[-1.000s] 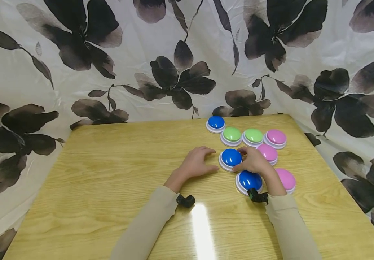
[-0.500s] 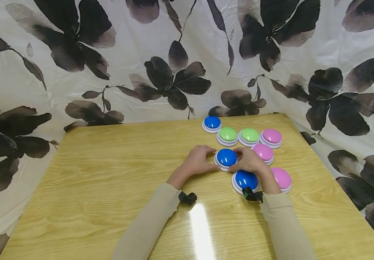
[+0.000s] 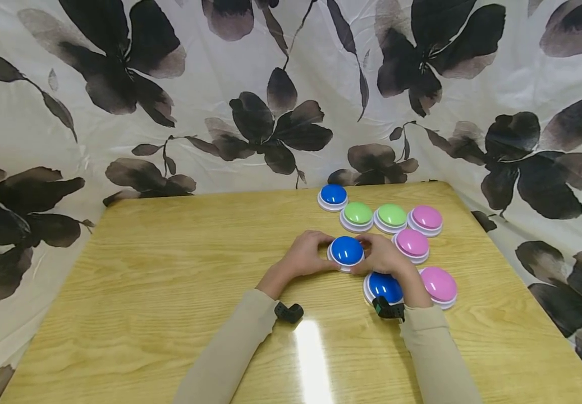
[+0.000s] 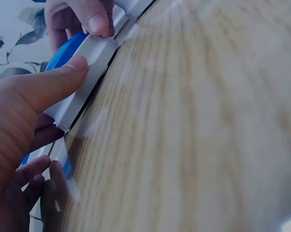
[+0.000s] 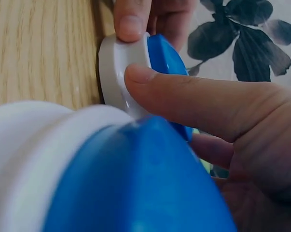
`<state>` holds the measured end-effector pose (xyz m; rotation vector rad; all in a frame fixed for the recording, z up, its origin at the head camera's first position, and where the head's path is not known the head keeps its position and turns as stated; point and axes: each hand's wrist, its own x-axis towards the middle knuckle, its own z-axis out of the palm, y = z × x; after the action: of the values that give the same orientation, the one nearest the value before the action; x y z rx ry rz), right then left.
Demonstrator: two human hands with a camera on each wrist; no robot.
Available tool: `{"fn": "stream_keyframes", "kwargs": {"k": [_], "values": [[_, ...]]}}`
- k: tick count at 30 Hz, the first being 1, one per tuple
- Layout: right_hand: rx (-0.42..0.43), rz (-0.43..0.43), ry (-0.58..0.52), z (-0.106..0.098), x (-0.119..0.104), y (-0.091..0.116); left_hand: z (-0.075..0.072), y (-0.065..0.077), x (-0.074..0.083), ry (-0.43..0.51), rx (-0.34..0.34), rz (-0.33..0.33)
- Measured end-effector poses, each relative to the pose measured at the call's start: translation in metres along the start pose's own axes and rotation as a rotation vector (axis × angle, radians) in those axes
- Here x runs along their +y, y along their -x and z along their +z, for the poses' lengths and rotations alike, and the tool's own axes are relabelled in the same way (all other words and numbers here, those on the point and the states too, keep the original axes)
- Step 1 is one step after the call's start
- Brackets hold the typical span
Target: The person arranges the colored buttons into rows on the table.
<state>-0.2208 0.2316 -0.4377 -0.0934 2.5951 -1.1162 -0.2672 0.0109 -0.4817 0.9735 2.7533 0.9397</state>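
Between my two hands is a blue dome push button on a round white base. My left hand holds its left side, and in the left wrist view the left thumb lies along the white rim. From the opposite side my right hand grips the same button, its thumb against the base in the right wrist view. Another blue button sits just below the right hand, partly covered by the wrist camera; it looms large in the right wrist view.
Behind the hands stand a blue button, two green buttons and a pink button. Two more pink buttons, one beside the right hand and one beyond the right wrist, rest on the wooden table. Floral cloth hangs behind.
My left hand, apart from the blue button a second ago, now has its fingers on it. The button has shifted slightly left, and my right hand has moved left with it.
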Motion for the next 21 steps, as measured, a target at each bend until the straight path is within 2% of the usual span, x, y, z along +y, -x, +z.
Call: {"fn": "stream_keyframes", "kwargs": {"k": [11,17,21], "values": [[0.010,-0.026,-0.044,0.006,-0.005,-0.001,-0.009,0.007,-0.006,0.116,-0.014,0.032],[0.031,-0.071,-0.009,0.012,-0.015,-0.003,-0.020,0.019,-0.011,0.167,-0.022,-0.004],[0.030,-0.117,-0.026,0.018,-0.024,-0.007,-0.030,0.027,-0.017,0.166,0.000,-0.017]]}}
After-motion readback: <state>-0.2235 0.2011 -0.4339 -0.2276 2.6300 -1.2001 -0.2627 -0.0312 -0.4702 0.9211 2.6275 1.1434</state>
